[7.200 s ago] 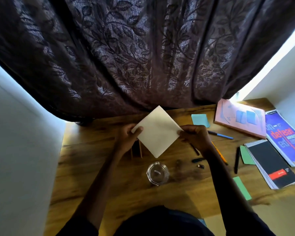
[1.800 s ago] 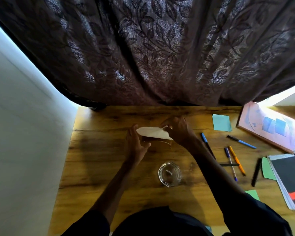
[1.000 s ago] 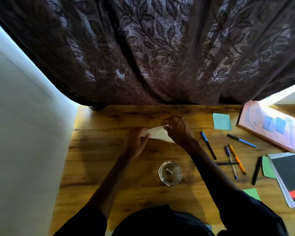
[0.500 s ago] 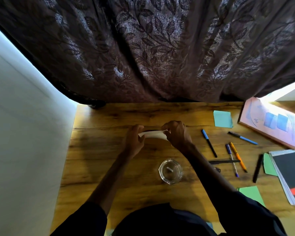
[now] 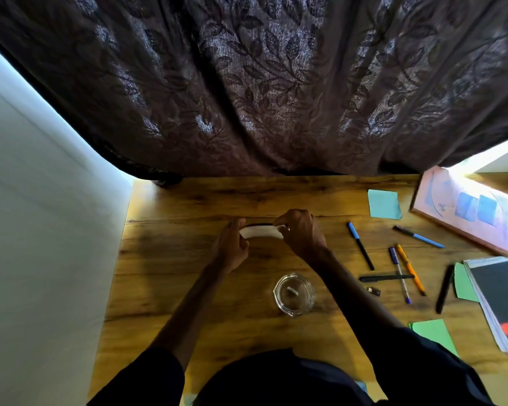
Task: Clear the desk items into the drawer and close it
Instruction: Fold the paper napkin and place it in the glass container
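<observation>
Head view shows both hands busy with one white sheet (image 5: 260,231) above the far middle of the bench (image 5: 173,273). Our left hand (image 5: 230,247) pinches its left end and our right hand (image 5: 301,235) pinches its right end with curled fingers, so the paper bows into a shallow arch between them, seen nearly edge-on. A thin dark line lies just behind the sheet; we cannot tell whether it is a slot, a shadow or the mouth of the drawer. No drawer shows plainly anywhere in the picture.

We judge the step in hand to be readying this sheet for putting away, and the task to be at an early stage, since most items lie out. A glass dish (image 5: 294,294) with a small white scrap inside stands near us, just right of centre. To the right lie a blue-capped pen (image 5: 360,246), a blue pen (image 5: 418,236), an orange pen (image 5: 409,268), a black pen (image 5: 386,278) and a black marker (image 5: 445,288). A teal note (image 5: 384,204) lies further back, a green note (image 5: 434,332) at the near edge. A pink book (image 5: 464,209) and a black notebook (image 5: 499,300) sit far right.

The next move, as we see it, calls for guiding the sheet into the drawer without crumpling it. One hand may need to let go first to pull the drawer open. The pens would follow; they roll, so gathering them as a bunch seems wise.
</observation>
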Demonstrator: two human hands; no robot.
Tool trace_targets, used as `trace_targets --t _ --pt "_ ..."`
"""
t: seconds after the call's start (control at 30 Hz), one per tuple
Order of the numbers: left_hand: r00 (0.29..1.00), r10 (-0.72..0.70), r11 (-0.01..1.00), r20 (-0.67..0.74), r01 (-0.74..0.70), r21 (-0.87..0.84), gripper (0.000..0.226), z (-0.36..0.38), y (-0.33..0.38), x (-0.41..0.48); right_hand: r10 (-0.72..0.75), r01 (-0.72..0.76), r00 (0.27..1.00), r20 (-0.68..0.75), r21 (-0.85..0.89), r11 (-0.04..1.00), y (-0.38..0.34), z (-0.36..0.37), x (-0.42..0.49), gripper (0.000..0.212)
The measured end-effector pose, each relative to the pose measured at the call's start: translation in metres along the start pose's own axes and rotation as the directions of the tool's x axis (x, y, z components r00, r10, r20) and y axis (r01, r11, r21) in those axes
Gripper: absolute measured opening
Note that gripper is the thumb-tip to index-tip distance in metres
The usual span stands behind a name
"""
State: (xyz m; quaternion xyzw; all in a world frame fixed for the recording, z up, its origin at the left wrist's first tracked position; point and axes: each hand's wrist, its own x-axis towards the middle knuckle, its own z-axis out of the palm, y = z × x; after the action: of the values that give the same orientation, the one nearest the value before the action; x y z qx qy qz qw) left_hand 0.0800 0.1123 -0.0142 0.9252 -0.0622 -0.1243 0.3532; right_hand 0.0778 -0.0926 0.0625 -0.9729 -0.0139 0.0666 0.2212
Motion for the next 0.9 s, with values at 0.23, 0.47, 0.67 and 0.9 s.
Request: trace_targets --t 0.23,0.47,0.67,0.9 --pt "1.000 -0.016 1.000 0.020 0.016 -0.008 0.068 0.003 0.004 -0.005 -0.021 0.021 1.000 0.006 0.057 0.998 0.010 0.003 -0.005 0.040" --pt "1.000 0.010 1.000 0.008 -0.010 0.027 0.081 0.001 0.011 -0.007 -0.072 0.076 0.997 -0.033 0.137 0.988 0.029 0.012 -0.017 0.069" --pt "0.998 0.048 0.999 0.028 -0.047 -0.016 0.091 -0.004 0.028 -0.005 -0.031 0.025 0.999 0.044 0.132 0.991 0.044 0.023 -0.022 0.084" --pt "0.984 0.139 0.987 0.113 -0.147 0.070 0.069 -0.003 0.042 0.003 -0.029 0.028 1.000 0.008 0.145 0.989 0.049 0.035 -0.026 0.081"
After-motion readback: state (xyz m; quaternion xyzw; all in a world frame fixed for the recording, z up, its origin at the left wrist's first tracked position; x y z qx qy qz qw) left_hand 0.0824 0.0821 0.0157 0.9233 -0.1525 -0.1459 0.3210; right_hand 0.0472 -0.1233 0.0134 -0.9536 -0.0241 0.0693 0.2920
